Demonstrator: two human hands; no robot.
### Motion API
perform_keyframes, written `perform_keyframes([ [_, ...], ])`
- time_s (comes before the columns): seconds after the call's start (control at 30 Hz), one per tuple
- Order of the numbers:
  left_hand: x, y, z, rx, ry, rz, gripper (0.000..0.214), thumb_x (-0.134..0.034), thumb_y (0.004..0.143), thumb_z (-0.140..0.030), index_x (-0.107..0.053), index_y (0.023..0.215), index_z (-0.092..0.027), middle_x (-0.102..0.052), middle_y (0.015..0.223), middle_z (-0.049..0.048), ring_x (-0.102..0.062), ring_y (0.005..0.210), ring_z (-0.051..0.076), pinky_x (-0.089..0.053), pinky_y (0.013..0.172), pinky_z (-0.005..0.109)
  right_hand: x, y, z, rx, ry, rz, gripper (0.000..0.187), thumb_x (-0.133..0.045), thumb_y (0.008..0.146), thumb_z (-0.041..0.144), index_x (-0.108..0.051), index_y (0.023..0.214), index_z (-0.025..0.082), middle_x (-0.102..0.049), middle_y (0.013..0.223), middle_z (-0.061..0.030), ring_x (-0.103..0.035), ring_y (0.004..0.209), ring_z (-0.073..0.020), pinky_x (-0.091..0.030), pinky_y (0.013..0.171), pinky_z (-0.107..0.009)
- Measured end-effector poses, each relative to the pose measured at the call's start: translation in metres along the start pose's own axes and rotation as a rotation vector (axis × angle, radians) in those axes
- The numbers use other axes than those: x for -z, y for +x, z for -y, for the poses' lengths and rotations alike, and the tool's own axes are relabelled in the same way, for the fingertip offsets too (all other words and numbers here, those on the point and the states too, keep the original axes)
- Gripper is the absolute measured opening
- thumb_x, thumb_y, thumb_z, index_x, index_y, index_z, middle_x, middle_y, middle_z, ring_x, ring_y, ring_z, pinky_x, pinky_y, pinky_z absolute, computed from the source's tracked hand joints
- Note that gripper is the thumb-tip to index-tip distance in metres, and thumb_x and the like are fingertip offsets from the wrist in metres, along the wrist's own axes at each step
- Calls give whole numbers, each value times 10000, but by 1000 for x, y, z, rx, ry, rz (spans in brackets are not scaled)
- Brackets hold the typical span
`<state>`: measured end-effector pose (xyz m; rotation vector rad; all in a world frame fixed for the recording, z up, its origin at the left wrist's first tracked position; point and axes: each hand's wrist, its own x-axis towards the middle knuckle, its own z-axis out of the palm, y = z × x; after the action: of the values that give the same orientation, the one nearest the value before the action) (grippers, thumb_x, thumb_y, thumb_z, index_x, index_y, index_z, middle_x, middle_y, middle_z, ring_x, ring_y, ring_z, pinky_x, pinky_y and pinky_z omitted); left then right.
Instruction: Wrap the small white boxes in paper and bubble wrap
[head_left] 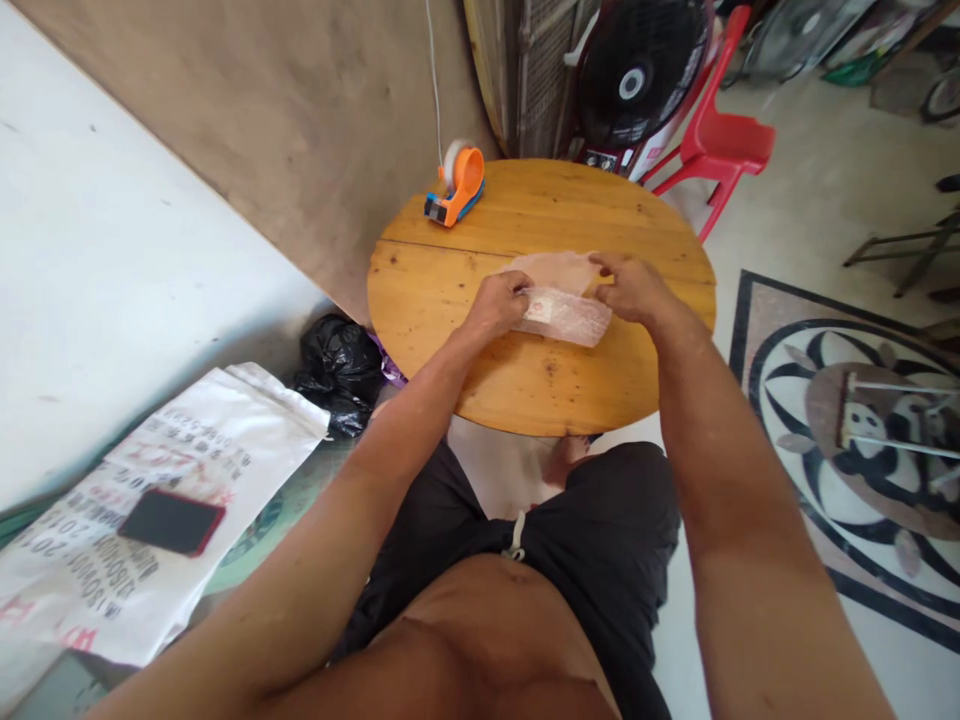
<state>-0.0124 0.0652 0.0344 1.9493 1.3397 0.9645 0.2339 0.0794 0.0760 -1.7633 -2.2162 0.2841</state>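
Note:
On the round wooden table (427, 320) lies a pale pinkish, see-through sheet that looks like bubble wrap (555, 270). Its near part is folded over into a flat packet (566, 315); what is inside cannot be made out. My left hand (496, 305) is closed on the packet's left end, thumb and fingers pinched at the fold. At the right, my right hand (634, 288) has its fingers curled at the sheet's far right edge, the thumb nearer the packet. An orange and blue tape dispenser (463, 185) with a roll of tape stands near the table's far left edge.
A fan (637, 80) and a red plastic chair (724, 140) stand beyond the table. Black plastic bags (341, 365) sit at its left. A phone (172, 520) lies on a white printed sack (247, 430). Patterned floor tiles (795, 400) are on the right.

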Motion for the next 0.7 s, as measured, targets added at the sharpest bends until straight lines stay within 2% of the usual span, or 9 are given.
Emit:
perform_keyframes([
  [0.1, 3, 1, -6, 33, 21, 8, 270, -512, 744, -70, -728, 889, -142, -728, 876, 50, -653, 865, 171, -511, 833, 280, 7, -27, 23, 13, -33, -269, 526, -459, 969, 341, -526, 1482, 249, -656, 1302, -142, -646, 1142, -308, -511, 1000, -497],
  [0.2, 7, -1, -11, 47, 38, 18, 195, -527, 757, -105, -705, 826, -146, -685, 801, 37, -617, 806, 168, -489, 775, 274, 7, -54, 57, 123, -34, -364, 494, -437, 984, 343, -538, 1455, 234, -635, 1326, -149, -613, 1187, -324, -498, 1005, -492],
  [0.3, 11, -5, -13, 50, 60, 24, 133, -543, 787, -162, -674, 768, -150, -637, 743, 29, -572, 749, 164, -468, 724, 278, -3, -68, 80, 278, -59, -288, 424, -465, 977, 330, -614, 1362, 234, -655, 1286, -135, -601, 1172, -310, -504, 963, -441],
  [0.37, 13, -7, -12, 47, 80, 19, 134, -547, 805, -187, -666, 756, -150, -634, 746, 33, -566, 749, 165, -468, 728, 285, -12, -68, 84, 324, -100, -227, 382, -486, 966, 304, -660, 1297, 227, -671, 1251, -128, -600, 1130, -297, -500, 930, -415],
  [0.5, 16, -10, -7, 54, 86, 15, 139, -553, 816, -185, -685, 795, -145, -673, 797, 48, -606, 802, 176, -491, 776, 293, -26, -56, 72, 304, -182, -153, 350, -522, 942, 264, -707, 1233, 204, -685, 1227, -132, -583, 1072, -301, -471, 914, -418],
  [0.6, 16, -9, -3, 69, 60, 8, 154, -552, 807, -150, -702, 838, -149, -702, 825, 50, -638, 832, 177, -511, 801, 287, -29, -47, 61, 280, -204, -95, 370, -544, 938, 284, -705, 1258, 195, -686, 1224, -147, -570, 1063, -314, -451, 936, -438],
  [0.7, 12, -6, 3, 37, 38, -25, 188, -550, 805, -126, -717, 887, -158, -733, 882, 55, -659, 875, 177, -528, 851, 291, -31, -42, 56, 277, -226, -44, 389, -493, 973, 317, -701, 1284, 210, -664, 1247, -164, -555, 1090, -320, -436, 941, -444],
])
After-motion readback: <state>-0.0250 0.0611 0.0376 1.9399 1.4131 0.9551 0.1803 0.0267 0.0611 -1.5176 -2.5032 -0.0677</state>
